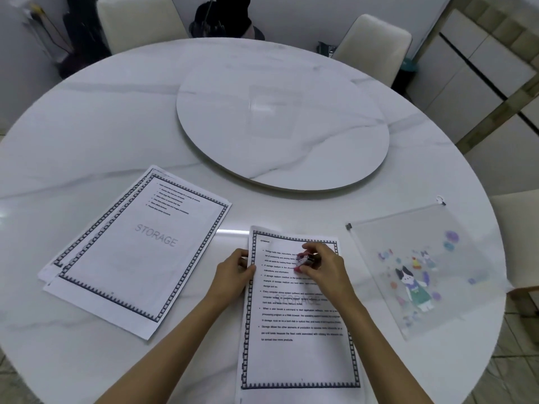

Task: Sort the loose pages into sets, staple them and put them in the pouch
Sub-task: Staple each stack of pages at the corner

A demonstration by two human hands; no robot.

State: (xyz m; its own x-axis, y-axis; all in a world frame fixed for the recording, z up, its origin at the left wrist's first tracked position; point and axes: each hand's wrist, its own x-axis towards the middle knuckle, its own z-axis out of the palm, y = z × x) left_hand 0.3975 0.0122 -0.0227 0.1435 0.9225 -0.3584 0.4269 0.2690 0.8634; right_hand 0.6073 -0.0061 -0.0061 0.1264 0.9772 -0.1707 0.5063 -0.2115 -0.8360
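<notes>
Head-camera view: the right hand [326, 266] has its fingers and thumb curled round a small stapler [307, 260], pink and dark, mostly hidden by the fingers, so how its mouth stands cannot be told. The hand holds it over the upper part of a set of pages [297, 351], a little in from the top right corner. The left hand [233, 275] pinches the left edge of the same set near its top, thumb on the printed face and fingers curled at the margin. This set lies flat on the near part of the table [87, 126], straight in front of the person; its top sheet has a dark patterned border, bulleted text and a faint "STORAGE" watermark. To its left, and apart from it, lies a second stack of pages [137, 258], turned at an angle, its sheets slightly fanned so that several bordered edges show. On the right, near the table's edge, a translucent pouch [423, 275] with cartoon prints lies flat, its zip slider [440, 199] at the far corner. Beyond the papers, a round turntable [283, 126] sits in the middle of the white marbled top. Two pale chairs [140, 21] stand at the far side.
</notes>
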